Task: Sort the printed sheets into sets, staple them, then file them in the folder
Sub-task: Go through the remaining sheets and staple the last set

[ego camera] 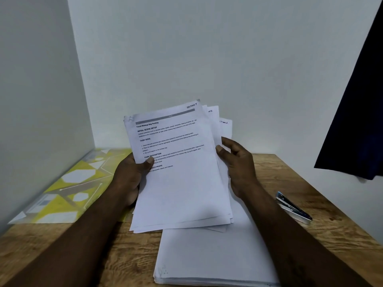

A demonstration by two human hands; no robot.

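Note:
A fanned bundle of printed sheets (182, 183) is held up over the table, its top page marked "Section 7" by hand. My left hand (130, 179) grips the bundle's left edge, thumb on the printed page. My right hand (238, 162) touches the right edge, with its thumb on the top sheets and fingers behind them. A second pile of sheets (209, 255) lies face down on the table below. A yellow and white patterned folder (68, 189) lies flat at the left. A metal stapler (294, 208) rests at the right.
The wooden table (331, 230) stands in a corner between two pale walls. A dark cloth (360, 112) hangs at the upper right, above the table's far right edge.

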